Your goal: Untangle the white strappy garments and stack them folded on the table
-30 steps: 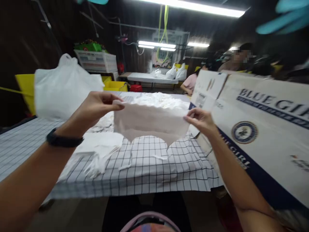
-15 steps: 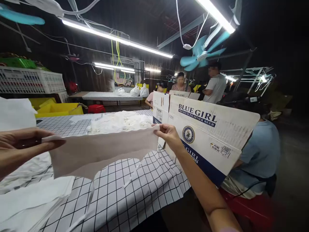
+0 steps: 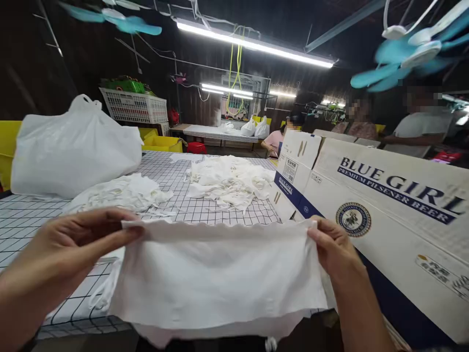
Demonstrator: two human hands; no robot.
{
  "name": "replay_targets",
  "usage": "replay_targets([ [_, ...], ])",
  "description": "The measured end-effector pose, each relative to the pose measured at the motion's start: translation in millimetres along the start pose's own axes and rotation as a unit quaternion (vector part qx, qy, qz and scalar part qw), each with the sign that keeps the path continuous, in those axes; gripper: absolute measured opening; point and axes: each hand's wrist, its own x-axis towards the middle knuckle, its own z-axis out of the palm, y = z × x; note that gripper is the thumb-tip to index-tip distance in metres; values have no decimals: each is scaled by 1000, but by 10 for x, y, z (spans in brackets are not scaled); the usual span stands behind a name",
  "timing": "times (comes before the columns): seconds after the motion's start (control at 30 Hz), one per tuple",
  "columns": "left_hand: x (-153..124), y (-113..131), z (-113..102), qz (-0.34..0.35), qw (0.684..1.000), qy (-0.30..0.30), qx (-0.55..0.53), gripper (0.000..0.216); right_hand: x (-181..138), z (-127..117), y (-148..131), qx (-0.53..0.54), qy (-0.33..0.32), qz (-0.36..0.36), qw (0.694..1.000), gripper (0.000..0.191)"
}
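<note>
One white cloth (image 3: 220,274) hangs spread above the near edge of the table (image 3: 205,211), each top corner pinched in the grip of the left hand (image 3: 73,244) and right hand (image 3: 335,249). Loose heaps (image 3: 227,182) farther back look unhandled, between a stuffed bag (image 3: 73,142) and a cardboard box (image 3: 395,215).

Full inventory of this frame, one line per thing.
white rectangular fabric piece: one, white, stretched between both hands, front centre
black-checked white tablecloth: one, spread under everything, left and centre
heaps of white fabric pieces: two, white, on the tablecloth, centre and left
full white plastic bag: one, white, tablecloth's far left
white-and-blue cardboard beer box: one, right of the tablecloth
white slatted plastic crate: one, behind the bag
yellow plastic bins: count unclear, beside the crate
teal ceiling fans: two, overhead left and right
other people: three, background right
left hand: one, pinches fabric's top-left corner
right hand: one, pinches its top-right corner
</note>
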Motion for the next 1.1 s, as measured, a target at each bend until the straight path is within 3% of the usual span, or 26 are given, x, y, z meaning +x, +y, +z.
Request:
replay_targets([
  [0.1,-80,-78,298,-53,994,-72,-59,28,270,35,472,-14,-29,65,997,31],
  [0.23,79,-633,705,-139,977,-133,-93,34,656,108,1211,-73,-71,114,988,41],
  [0.43,270,-1394,1131,-176,970,-133,-99,38,990,237,1956,-157,-81,122,977,44],
  [0.57,404,-1578,1275,-176,978,-104,-44,36,1200,277,2174,-217,-75,118,966,42],
  [0.67,506,-1612,1353,-126,987,-89,51,29,1343,290,2276,-271,-73,108,954,38],
  [0.9,683,-1682,1520,-107,971,-117,177,7,1536,347,2401,-387,-65,85,916,24],
  [1.1,774,-1765,1648,-83,961,-145,219,15,1622,291,2480,-441,-40,80,893,21],
])
